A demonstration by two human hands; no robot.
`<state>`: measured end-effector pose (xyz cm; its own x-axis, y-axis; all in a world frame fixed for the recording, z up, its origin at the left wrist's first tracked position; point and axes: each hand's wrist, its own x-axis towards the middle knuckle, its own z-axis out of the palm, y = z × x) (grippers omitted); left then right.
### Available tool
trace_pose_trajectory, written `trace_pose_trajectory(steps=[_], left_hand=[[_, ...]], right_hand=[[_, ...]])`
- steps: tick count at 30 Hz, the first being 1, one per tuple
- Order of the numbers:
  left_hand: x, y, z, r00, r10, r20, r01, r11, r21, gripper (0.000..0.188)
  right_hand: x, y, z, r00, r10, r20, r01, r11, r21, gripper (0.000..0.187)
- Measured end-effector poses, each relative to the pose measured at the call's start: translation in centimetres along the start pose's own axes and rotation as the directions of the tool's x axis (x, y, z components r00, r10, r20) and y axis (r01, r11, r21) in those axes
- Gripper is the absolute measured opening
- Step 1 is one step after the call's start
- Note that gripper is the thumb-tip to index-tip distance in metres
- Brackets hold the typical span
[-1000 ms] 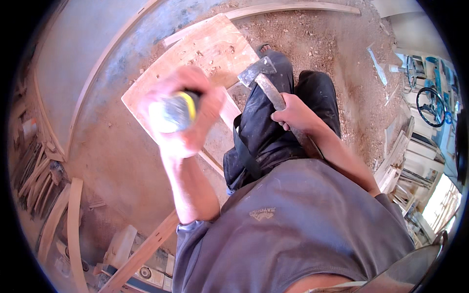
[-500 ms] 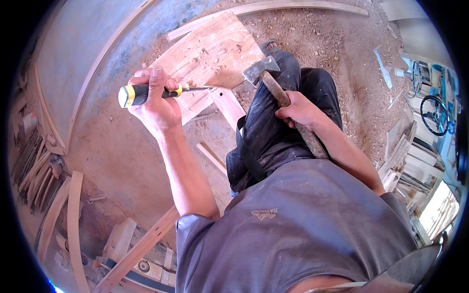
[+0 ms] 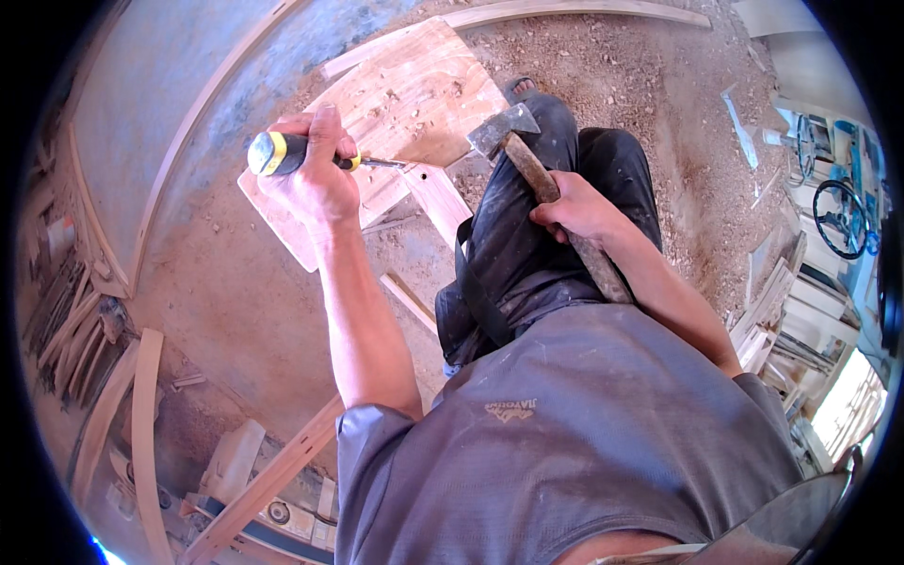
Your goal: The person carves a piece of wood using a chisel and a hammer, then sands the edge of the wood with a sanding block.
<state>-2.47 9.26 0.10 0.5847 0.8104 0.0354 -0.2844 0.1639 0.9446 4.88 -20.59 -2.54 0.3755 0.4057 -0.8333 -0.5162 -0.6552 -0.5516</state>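
My left hand (image 3: 315, 184) is wrapped round the black and yellow handle of a chisel (image 3: 381, 162), holding it nearly level. The thin metal blade points right, its tip at the end of a pale wooden piece (image 3: 444, 205) with a small dark hole. Under the hand lies a broad wooden board (image 3: 405, 89) scattered with wood chips. My right hand (image 3: 582, 212) grips the wooden handle of a hatchet (image 3: 532, 169). The grey metal hatchet head rests over my thigh, beside the board's right corner, and the handle's lower end reaches my waist.
A long curved timber (image 3: 565, 9) lies beyond the board. A short wood strip (image 3: 408, 299) is on the dirt floor, and a long beam (image 3: 268, 480) stands lower left near stacked curved timbers (image 3: 146, 424). A steering wheel (image 3: 839, 219) is far right.
My left hand and the chisel handle have shifted slightly right and turned a little, uncovering the board's left corner. The blade tip stays at the wooden piece. My right hand and the hatchet have not moved.
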Motion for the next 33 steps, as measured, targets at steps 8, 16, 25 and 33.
trace_pose_trajectory(steps=[8, 16, 25, 33], left_hand=[[0.0, 0.8, 1.7, 0.993, -0.091, 0.072, 0.075, 0.976, 0.202, 0.019], [0.9, -0.4, 5.7, 0.919, -0.257, 0.298, 0.023, 0.790, 0.612, 0.037], [1.6, -0.4, 8.2, 0.871, -0.344, 0.351, 0.018, 0.736, 0.677, 0.036], [3.4, 0.1, 2.6, 0.899, -0.347, 0.268, 0.147, 0.815, 0.561, 0.029]], right_hand=[[-0.8, -0.6, 0.5, 0.999, -0.007, -0.041, 0.005, 0.998, -0.057, 0.027], [-1.3, 0.5, 0.7, 0.990, -0.116, -0.085, 0.113, 0.993, -0.030, 0.027], [-4.3, -1.2, -0.7, 0.912, -0.317, -0.261, 0.318, 0.947, -0.040, 0.033], [-11.5, -9.8, -0.5, 0.521, -0.697, -0.493, 0.730, 0.663, -0.164, 0.020]])
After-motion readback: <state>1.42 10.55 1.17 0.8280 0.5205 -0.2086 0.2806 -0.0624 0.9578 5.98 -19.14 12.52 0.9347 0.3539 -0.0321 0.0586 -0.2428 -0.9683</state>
